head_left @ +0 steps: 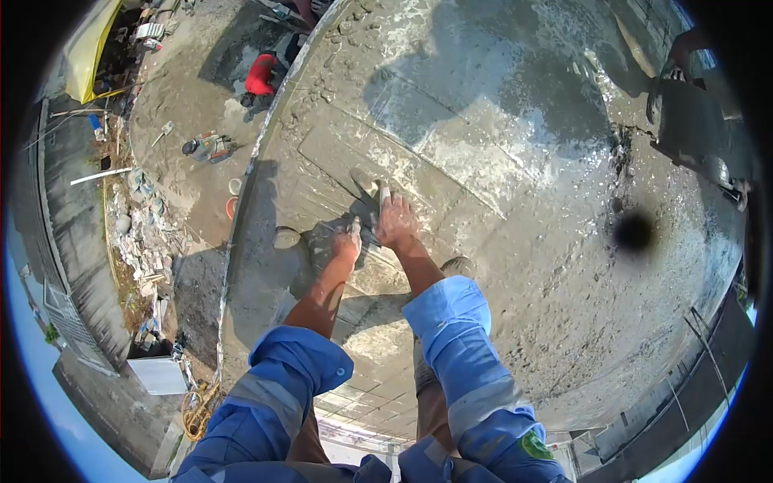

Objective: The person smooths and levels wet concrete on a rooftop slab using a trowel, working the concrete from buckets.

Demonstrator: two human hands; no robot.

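Trowel [366, 193]: it lay flat on the wet grey concrete slab [515, 137], just ahead of both hands, its dark blade reaching away from the person.
Right hand [396, 221]: it was closed over the trowel's pale handle, knuckles up, pressing down toward the slab.
Left hand [348, 241]: it sat just beside the right hand, fingers curled onto what seemed to be the rear of the tool; the blur there left the exact contact unclear.
Sleeves [451, 322]: blue, rolled to the elbow, with pale reflective bands lower down.
Slab surface: smooth and glistening at the middle, rough and lumpy toward the edges, with shallow lines scored near the trowel.
Shoes [287, 237]: one grey shoe stood on the slab left of the hands, another partly hidden behind the right forearm.
Ground below: a person in a red top [260, 74] crouched well apart from the slab, with rubble [145, 241] and tools nearby.
Lens: a dark smudge [634, 232] covered part of the right side.
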